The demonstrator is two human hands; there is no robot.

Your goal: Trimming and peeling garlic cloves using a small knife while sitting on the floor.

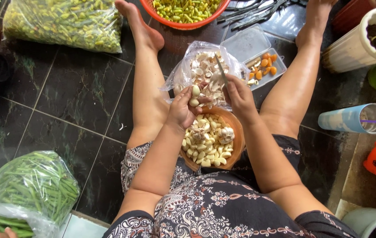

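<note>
Over brown bowl (237, 132): left hand (182, 110) fingers pinching garlic clove (195, 91), right hand (240, 96) fingers clamped on knife (221, 69)

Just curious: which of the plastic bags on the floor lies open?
The clear bag of garlic skins beyond the hands, mouth spread open; the chilli bag looks closed.

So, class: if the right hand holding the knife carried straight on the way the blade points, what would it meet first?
The right hand points its knife up and away, so it would probably first meet the clear bag of garlic peels. Depth is unclear; the blade may already touch it.
</note>
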